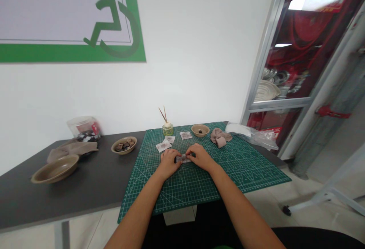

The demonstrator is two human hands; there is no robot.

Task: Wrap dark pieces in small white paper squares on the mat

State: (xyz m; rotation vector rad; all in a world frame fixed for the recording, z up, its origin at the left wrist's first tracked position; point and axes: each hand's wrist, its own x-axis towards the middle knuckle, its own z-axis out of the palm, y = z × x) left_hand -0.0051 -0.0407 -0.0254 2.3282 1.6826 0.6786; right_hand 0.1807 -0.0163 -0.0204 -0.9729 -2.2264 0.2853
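Observation:
My left hand (169,161) and my right hand (201,157) meet over the green cutting mat (234,178). Between their pinched fingertips is a small whitish sachet (183,158) with greyish-brown contents; the fingers partly cover it. Just beyond my left hand lies a flat white sachet (163,146), with a second sachet (170,139) touching or close behind it. A third sachet (186,135) rests farther right. Behind my right hand stands a small beige bowl (200,130) with a dark piece inside.
A reed diffuser (168,128) stands at the mat's back edge. Crumpled brown cloth (220,138) and a clear plastic bag (253,133) lie right. Leftward on the dark table are a bowl of brown pieces (124,145), a larger bowl (55,169), more cloth (70,149) and a plastic tub (82,125).

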